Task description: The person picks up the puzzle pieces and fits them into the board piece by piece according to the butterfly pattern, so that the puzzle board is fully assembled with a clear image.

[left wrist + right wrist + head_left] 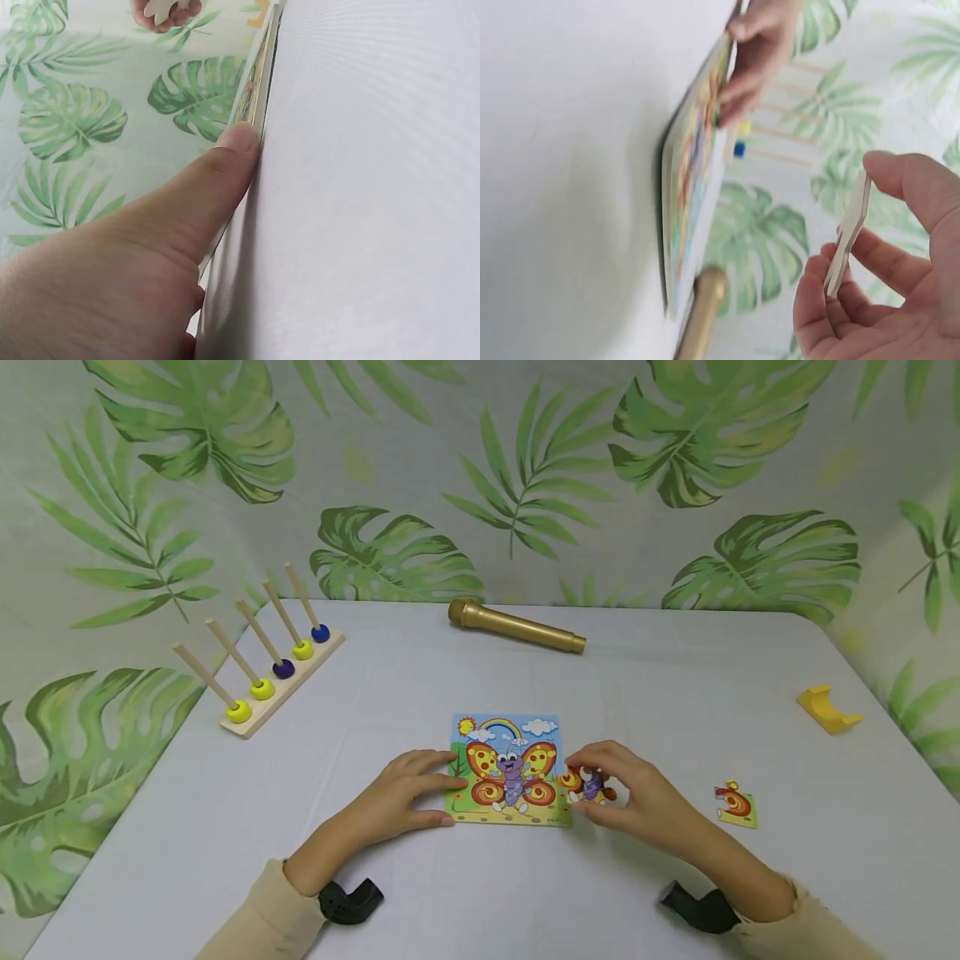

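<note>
A square butterfly puzzle board [495, 814] lies flat between the two hands, its picture showing a rainbow, a sun and a purple-bodied butterfly. The left hand [397, 797] rests along its left side, fingers extended over the edge and thumb at the lower left corner. Just off the board's right edge, the right hand [637, 789] pinches a puzzle piece [588, 783] between thumb and fingers. In the right wrist view that puzzle piece [849, 232] is seen edge-on as thin pale wood. Another puzzle piece [738, 807] with a red-orange swirl lies to the right.
A wooden peg stand [285, 689] with yellow and blue beads stands at the back left. Behind the board lies a gold toy microphone [517, 627]. A yellow curved block [827, 710] sits near the right edge. Black wrist devices [351, 902] are on both wrists.
</note>
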{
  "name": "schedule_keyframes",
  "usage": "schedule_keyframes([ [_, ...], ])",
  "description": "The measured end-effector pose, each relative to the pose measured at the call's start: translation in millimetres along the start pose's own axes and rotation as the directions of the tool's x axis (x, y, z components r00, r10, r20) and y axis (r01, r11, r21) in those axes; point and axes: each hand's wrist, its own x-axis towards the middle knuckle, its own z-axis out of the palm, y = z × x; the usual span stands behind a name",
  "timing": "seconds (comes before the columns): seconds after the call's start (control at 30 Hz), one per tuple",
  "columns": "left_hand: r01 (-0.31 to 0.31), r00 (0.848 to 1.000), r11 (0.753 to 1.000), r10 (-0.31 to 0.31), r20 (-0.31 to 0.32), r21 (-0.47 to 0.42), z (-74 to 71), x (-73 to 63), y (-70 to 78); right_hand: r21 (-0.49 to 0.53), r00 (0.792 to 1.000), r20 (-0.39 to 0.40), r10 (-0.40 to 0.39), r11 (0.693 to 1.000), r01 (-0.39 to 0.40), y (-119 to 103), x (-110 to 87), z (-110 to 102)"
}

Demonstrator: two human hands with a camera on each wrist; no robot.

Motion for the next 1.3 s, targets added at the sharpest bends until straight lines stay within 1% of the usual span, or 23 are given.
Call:
schedule_keyframes([
  [0.1, -0.001, 1.000, 1.000, 0.001, 0.001, 0.002, 0.0, 0.2, -0.3, 0.009, 0.999, 0.046, 0.020, 1.000, -0.021, -2, 11.7, 18],
  [0.3, -0.008, 1.000, 1.000, 0.008, 0.002, 0.003, -1.0, 1.4, 0.5, -0.054, 0.987, 0.156, 0.048, 0.998, -0.040, 7, 29.3, 48],
  [0.4, -0.010, 1.000, 1.000, 0.010, 0.003, 0.004, -1.9, 1.7, 1.5, -0.061, 0.982, 0.184, 0.045, 0.998, -0.035, 10, 33.9, 58],
  [0.53, -0.012, 1.000, 1.000, 0.012, 0.001, 0.008, -2.6, 1.5, 2.3, -0.077, 0.979, 0.199, 0.034, 0.997, -0.019, 12, 38.3, 68],
  [0.67, -0.010, 1.000, 1.000, 0.010, -0.003, 0.016, -2.1, 1.4, 2.9, -0.091, 0.976, 0.207, 0.063, 0.995, -0.045, 14, 41.4, 73],
  [0.8, -0.015, 1.000, 0.999, 0.015, -0.021, 0.031, 0.3, 1.0, 4.3, -0.057, 0.971, 0.214, 0.105, 0.994, -0.095, 16, 42.9, 75],
  [0.97, -0.065, 0.997, 0.998, 0.066, -0.051, 0.015, 4.0, 2.9, 7.1, -0.018, 0.968, 0.213, 0.129, 0.992, -0.128, 16, 44.2, 77],
  [1.07, -0.101, 0.994, 0.995, 0.101, -0.036, 0.005, 5.6, 4.2, 10.1, -0.021, 0.967, 0.212, 0.139, 0.990, -0.138, 15, 45.0, 78],
  [1.13, -0.119, 0.993, 0.993, 0.120, -0.019, 0.015, 6.2, 4.5, 11.8, -0.025, 0.965, 0.221, 0.140, 0.990, -0.138, 15, 45.4, 77],
  [1.2, -0.132, 0.991, 0.991, 0.132, -0.002, 0.026, 6.5, 4.3, 13.2, -0.023, 0.960, 0.246, 0.137, 0.991, -0.135, 15, 45.7, 76],
  [1.3, -0.131, 0.991, 0.991, 0.131, 0.015, 0.037, 6.4, 4.2, 14.6, -0.012, 0.945, 0.301, 0.127, 0.991, -0.130, 16, 45.2, 70],
])
